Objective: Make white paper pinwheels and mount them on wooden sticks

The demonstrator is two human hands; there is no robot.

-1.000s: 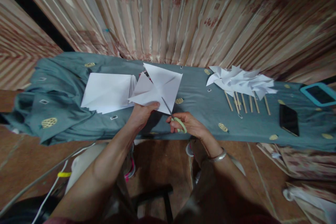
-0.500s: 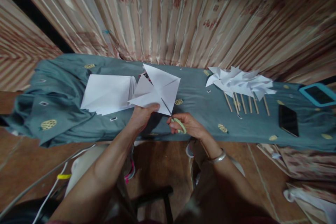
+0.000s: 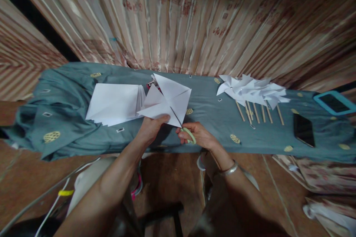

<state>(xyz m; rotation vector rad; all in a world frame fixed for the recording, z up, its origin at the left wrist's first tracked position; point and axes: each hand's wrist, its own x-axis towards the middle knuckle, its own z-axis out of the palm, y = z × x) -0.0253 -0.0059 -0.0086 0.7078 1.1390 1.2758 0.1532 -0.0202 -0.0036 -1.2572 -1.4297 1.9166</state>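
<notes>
Left hand (image 3: 150, 129) pinching paper square (image 3: 168, 100) — right hand (image 3: 196, 136) gripping scissors (image 3: 184, 127), blades in paper.

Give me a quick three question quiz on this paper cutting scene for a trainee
1. True or false: the right hand holds green-handled scissors.
2. What does the left hand grip?
3. Where do the pinwheels lie: A) left of the paper stack, B) right of the hands, beside the dark phone, C) on the floor?

Key
1. True; the blades are in the sheet.
2. The cut white sheet, at its near edge.
3. B
</notes>
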